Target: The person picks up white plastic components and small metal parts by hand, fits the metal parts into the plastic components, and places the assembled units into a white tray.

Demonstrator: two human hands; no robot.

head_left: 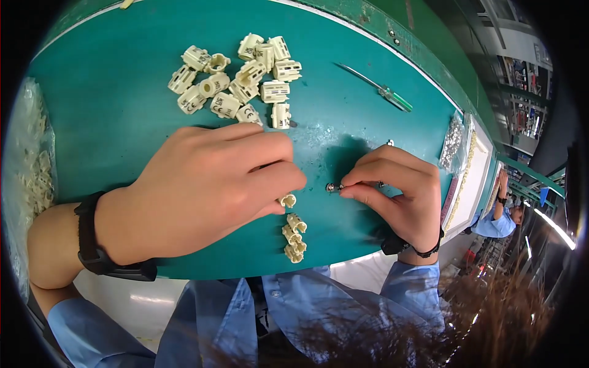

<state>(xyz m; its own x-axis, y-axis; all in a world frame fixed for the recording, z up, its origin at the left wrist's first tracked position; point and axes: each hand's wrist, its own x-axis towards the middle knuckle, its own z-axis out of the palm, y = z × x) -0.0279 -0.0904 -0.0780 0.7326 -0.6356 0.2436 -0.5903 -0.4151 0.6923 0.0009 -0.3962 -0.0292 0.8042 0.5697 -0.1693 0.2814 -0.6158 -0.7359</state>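
My left hand [215, 178] is closed, its thumb and fingertips around a small cream plastic socket piece [286, 200], of which only the open end shows. Between the thumb and index finger of my right hand [402, 190] is a small shiny metal part [332, 187], held just above the green mat, a short way right of the left fingertips. More metal bits [390, 143] show beside the right hand, partly hidden by it. Below the left fingers, a short line of cream socket pieces [294, 239] sits near the mat's front edge.
Beyond my left hand lies a loose group of cream cylindrical housings [250, 72]. A screwdriver [392, 97] with a green handle rests at the far right. Clear bags [453, 144] [37, 165] stand at both sides. Past a white tray [469, 196], a person [500, 224] in blue is seen.
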